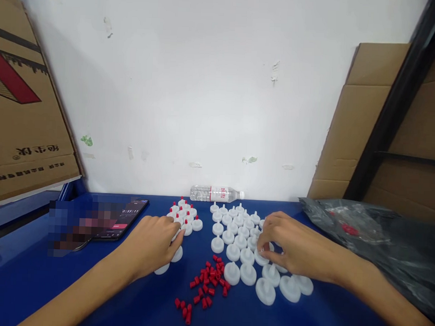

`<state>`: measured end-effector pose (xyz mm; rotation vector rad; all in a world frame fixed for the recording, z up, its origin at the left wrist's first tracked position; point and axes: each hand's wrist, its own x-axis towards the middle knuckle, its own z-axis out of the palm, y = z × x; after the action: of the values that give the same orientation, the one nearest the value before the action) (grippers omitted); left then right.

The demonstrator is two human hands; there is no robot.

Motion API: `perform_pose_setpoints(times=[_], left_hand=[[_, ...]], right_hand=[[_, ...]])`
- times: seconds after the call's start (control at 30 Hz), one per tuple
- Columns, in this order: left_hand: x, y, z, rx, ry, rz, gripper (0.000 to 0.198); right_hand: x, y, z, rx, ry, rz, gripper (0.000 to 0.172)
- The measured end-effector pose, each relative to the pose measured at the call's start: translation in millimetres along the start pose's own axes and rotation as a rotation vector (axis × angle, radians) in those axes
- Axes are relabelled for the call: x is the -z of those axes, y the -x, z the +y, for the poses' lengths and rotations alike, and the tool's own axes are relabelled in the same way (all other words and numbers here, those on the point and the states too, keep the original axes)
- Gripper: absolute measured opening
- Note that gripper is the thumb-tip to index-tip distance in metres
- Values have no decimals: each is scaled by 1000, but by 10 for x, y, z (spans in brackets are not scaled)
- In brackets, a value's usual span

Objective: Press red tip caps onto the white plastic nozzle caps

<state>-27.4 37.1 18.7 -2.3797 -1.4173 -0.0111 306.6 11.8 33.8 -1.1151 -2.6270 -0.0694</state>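
My left hand [152, 244] is closed, with its fingers curled down over the near side of a group of white nozzle caps with red tips [197, 223]. White discs [176, 254] show beside and below it; what its fingers grip is mostly hidden. On the right, my right hand [286, 245] pinches a white nozzle cap [261, 257] by its spout, with thumb and fingertips together. That cap is among many white nozzle caps without red tips [233, 252], standing spout up. Small red tip covers [207, 278] lie loosely heaped between my two hands.
A clear plastic bottle [218, 194] lies on its side against the wall. At the left, a phone [123, 221] rests on the blue table [135, 303]. A dark plastic bag [380, 237] covers the right side. Cardboard [29, 102] stands at the left.
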Motion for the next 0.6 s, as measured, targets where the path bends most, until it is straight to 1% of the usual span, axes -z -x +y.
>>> perform_pose_setpoints(times=[0.13,0.23,0.3,0.37,0.43,0.53,0.6], left_hand=[[28,-5,41,11,-20,-91,44],[40,-10,59,-10,-42,-122,45],[42,-13,58,-26,-50,-107,46],[37,-14,51,-40,-23,-54,47],[18,-10,47,-62,41,36,44],[-37,8,79,-148,214,221,36],[-80,31,137,-224,360,355,31]], right_hand=[[16,-11,-2,-57,10,-82,16],[6,-1,17,-73,30,-78,13],[-7,4,35,-75,43,-56,12],[-18,-5,43,-67,53,-12,17],[-26,-28,21,-41,66,66,23],[-55,-66,-92,28,78,193,25],[-102,-81,-213,76,56,217,33]])
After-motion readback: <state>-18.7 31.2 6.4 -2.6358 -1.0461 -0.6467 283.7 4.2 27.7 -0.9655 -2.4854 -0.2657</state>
